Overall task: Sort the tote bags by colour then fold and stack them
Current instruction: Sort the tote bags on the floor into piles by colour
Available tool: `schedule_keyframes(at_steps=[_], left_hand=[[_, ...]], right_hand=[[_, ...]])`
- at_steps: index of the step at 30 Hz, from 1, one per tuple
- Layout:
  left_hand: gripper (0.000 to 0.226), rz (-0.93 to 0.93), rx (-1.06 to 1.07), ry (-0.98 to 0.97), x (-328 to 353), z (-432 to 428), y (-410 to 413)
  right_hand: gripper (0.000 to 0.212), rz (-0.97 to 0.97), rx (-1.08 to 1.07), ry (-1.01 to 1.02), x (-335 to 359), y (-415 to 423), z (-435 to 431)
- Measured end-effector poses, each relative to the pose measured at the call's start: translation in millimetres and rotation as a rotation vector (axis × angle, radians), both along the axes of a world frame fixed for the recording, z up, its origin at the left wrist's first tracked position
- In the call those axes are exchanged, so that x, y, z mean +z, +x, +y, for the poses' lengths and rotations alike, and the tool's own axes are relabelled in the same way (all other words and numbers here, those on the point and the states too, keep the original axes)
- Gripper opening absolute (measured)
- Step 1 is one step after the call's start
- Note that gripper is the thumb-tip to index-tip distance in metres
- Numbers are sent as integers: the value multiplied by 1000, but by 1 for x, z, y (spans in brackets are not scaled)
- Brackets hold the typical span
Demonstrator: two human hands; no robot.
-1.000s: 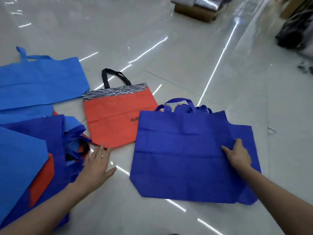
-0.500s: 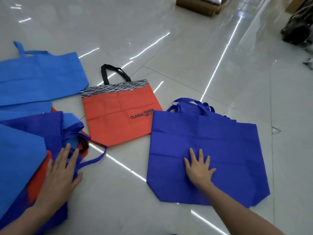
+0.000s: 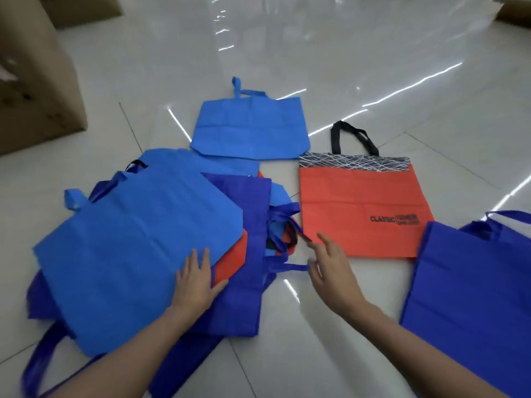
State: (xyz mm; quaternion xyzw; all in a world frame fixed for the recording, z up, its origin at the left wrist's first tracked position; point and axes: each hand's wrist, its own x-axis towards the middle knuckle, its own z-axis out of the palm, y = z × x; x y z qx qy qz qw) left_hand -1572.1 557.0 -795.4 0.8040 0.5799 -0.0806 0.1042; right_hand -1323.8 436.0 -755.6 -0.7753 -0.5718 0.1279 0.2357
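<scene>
Lying on tiled floor [image 3: 344,67]: mixed pile of tote bags [image 3: 138,239], left; dark blue bag [image 3: 474,297], right; orange bag [image 3: 353,202], centre; light blue bag [image 3: 250,130], beyond. Left hand [image 3: 198,282] rests flat, fingers straight, on pile; right hand [image 3: 333,274], fingers loosely spread, beside dark blue handle [image 3: 287,267].

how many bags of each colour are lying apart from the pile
light blue fabric tote bag: 1
orange fabric tote bag with black handles: 1
dark blue fabric tote bag: 1
total: 3; the mixed pile overlaps too much to count
</scene>
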Motion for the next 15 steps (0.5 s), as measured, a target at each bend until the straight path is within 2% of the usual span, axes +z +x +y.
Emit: schedule_keyframes(at_steps=[3,6,9,12,13,15], left_hand=[[78,-128,-109,97,-10,8,-22],[56,-265,-283,85,-14,4,-34],[48,-424,-380,88,-12,-5,-33],[39,-512,-445,70,-10,-10,-41],[41,-499,-479,57,-8,-11,-45],[45,-458,-528,39,-2,-11,-53]], right_hand=[[26,84,157,-48,10,-27,35],[22,287,160,-145,11,-51,61],[38,564,-64,-343,3,-68,87],[57,905,-366,-371,-4,-81,115],[62,854,-421,-367,-6,-83,122],[71,419,-434,-405,-8,-80,133]])
